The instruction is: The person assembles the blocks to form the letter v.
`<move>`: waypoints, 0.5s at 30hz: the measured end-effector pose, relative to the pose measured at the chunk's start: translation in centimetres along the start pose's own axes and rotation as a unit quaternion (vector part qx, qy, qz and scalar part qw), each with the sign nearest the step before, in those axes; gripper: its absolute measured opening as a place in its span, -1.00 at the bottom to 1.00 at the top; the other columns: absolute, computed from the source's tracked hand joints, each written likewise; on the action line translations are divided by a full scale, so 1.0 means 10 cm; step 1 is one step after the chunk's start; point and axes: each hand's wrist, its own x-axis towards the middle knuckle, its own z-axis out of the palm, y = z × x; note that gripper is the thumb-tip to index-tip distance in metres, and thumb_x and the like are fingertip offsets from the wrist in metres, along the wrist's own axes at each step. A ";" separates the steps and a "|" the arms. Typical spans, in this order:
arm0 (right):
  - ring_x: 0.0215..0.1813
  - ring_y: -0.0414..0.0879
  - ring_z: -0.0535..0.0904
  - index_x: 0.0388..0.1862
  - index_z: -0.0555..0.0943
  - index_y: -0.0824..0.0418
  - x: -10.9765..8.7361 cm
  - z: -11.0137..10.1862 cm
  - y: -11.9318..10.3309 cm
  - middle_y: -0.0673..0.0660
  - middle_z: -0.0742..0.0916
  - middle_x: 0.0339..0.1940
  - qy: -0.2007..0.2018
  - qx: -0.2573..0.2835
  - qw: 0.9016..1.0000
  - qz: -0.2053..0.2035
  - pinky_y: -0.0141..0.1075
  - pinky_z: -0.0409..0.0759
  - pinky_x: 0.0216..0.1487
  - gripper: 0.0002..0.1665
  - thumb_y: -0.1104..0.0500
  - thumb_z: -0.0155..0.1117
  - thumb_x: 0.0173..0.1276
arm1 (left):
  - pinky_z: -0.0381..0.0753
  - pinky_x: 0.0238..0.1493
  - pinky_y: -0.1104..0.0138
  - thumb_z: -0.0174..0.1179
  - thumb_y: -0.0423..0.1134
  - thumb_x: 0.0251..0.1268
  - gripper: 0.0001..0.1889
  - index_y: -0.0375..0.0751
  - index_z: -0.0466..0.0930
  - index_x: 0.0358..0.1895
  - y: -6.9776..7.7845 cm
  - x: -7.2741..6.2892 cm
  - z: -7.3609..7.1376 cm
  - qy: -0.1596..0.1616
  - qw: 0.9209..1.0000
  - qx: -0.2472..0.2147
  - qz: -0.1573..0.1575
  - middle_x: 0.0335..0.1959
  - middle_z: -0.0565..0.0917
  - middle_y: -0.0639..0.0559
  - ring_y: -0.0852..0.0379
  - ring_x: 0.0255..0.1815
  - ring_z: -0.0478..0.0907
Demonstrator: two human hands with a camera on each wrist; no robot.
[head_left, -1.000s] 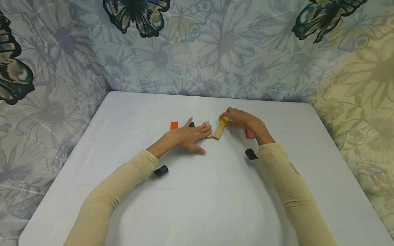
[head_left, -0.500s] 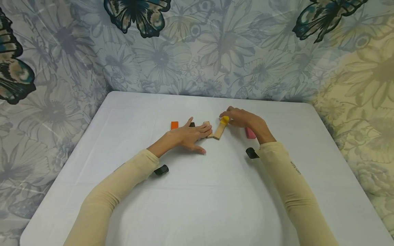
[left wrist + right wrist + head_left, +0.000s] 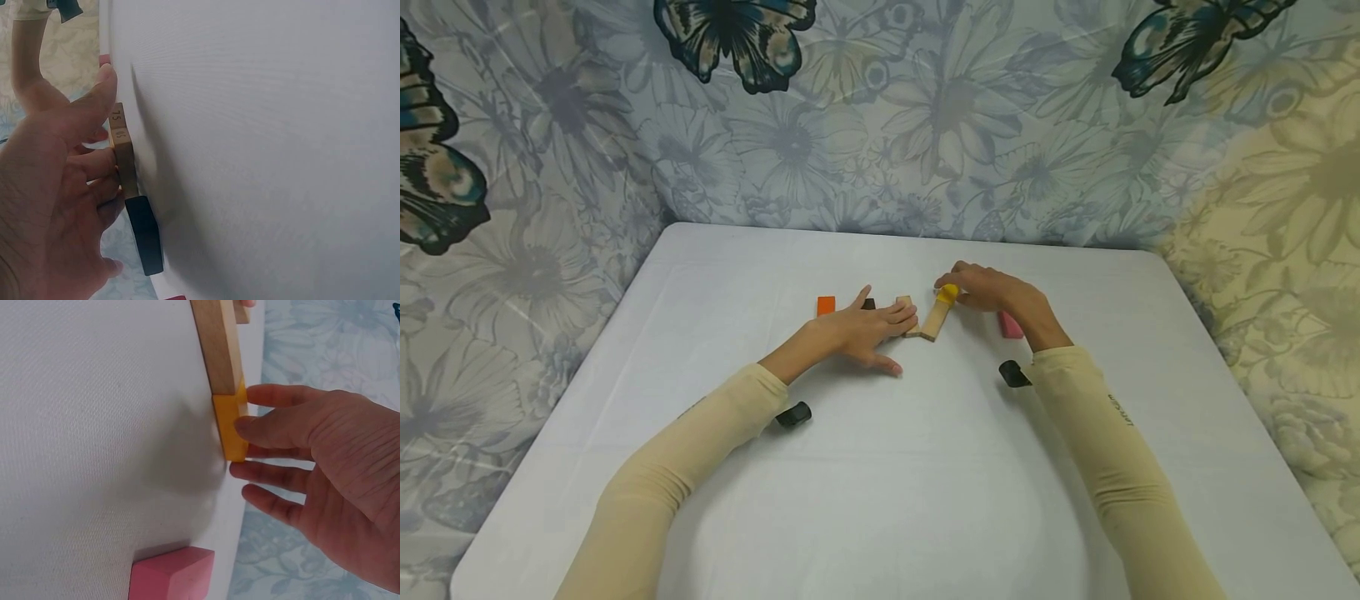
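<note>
My left hand (image 3: 868, 333) lies fingers outstretched over small wooden blocks near the table's far side. In the left wrist view its fingertips touch the wooden blocks (image 3: 123, 150), whose ends read 75 and 65. A black block (image 3: 144, 234) lies beyond them, partly hidden by the hand in the head view. My right hand (image 3: 988, 287) pinches a yellow block (image 3: 226, 428) between thumb and fingers. That yellow block meets the end of a slanting plain wooden block (image 3: 936, 321), whose near end lies close to the wood pieces under the left hand.
An orange block (image 3: 826, 305) lies left of the left hand. A pink block (image 3: 1011, 325) sits beside the right wrist. Dark wrist cameras (image 3: 793, 415) hang below the sleeves. The white table (image 3: 880, 500) backs onto patterned fabric (image 3: 850, 150).
</note>
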 end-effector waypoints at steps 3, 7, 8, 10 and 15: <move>0.39 0.31 0.54 0.44 0.55 0.14 0.00 0.00 -0.01 0.38 0.57 0.39 -0.001 0.002 1.000 0.002 0.24 0.52 0.43 -0.46 0.37 0.20 0.52 | -0.38 0.67 -0.36 0.02 0.49 0.42 0.04 -0.01 -0.13 0.74 0.00 0.00 0.00 0.001 1.000 0.001 0.000 0.79 -0.17 0.04 0.08 0.81 -0.22; 0.39 0.31 0.54 0.47 0.53 0.13 -0.01 0.00 -0.02 0.38 0.56 0.39 0.001 0.003 1.000 0.004 0.24 0.51 0.44 -0.44 0.37 0.20 0.53 | -0.37 0.67 -0.36 0.01 0.49 0.42 0.04 -0.02 -0.12 0.74 -0.01 0.00 0.01 0.003 1.000 0.004 0.000 0.79 -0.17 0.04 0.08 0.81 -0.22; 0.39 0.31 0.53 0.48 0.52 0.13 -0.02 0.00 -0.02 0.38 0.56 0.40 0.001 0.003 1.000 0.005 0.24 0.51 0.44 -0.43 0.37 0.20 0.53 | -0.37 0.67 -0.36 0.01 0.49 0.42 0.04 -0.02 -0.12 0.74 0.00 0.00 0.01 0.003 1.000 0.004 0.000 0.79 -0.17 0.04 0.07 0.81 -0.22; 0.40 0.31 0.53 0.49 0.51 0.12 -0.03 0.00 -0.02 0.38 0.56 0.41 0.002 0.003 1.000 0.008 0.24 0.50 0.45 -0.42 0.37 0.20 0.53 | -0.36 0.67 -0.36 0.01 0.49 0.42 0.04 -0.02 -0.12 0.74 0.00 0.00 0.01 0.004 1.000 0.006 0.001 0.79 -0.17 0.04 0.08 0.81 -0.21; 0.43 0.33 0.50 0.55 0.45 0.11 -0.09 0.00 -0.04 0.38 0.52 0.45 0.001 -0.002 1.000 0.021 0.25 0.49 0.46 -0.37 0.35 0.20 0.54 | -0.35 0.67 -0.36 0.01 0.49 0.42 0.04 -0.02 -0.13 0.74 0.00 -0.01 0.00 0.002 1.000 0.008 0.000 0.79 -0.17 0.04 0.08 0.81 -0.22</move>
